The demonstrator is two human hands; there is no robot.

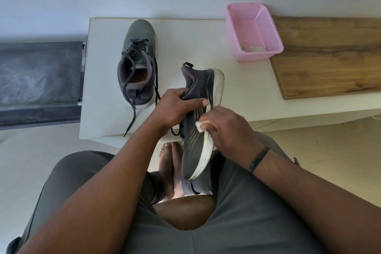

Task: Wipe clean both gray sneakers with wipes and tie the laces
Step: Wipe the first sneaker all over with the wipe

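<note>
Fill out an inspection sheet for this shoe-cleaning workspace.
Surface: white table, wooden board on its right.
Job's things: held sneaker on its side; second sneaker upright on table, laces untied; wipe pressed to held sneaker.
Clutter: pink basket holding scraps.
Hands: left hand grips held sneaker; right hand pinches wipe.
Cables: nothing seen.
Surroundings: dark bench left; pale wall.

One sneaker (137,62) stands on the table (185,47), the basket (252,31) to its right, apparently holding scraps
</note>
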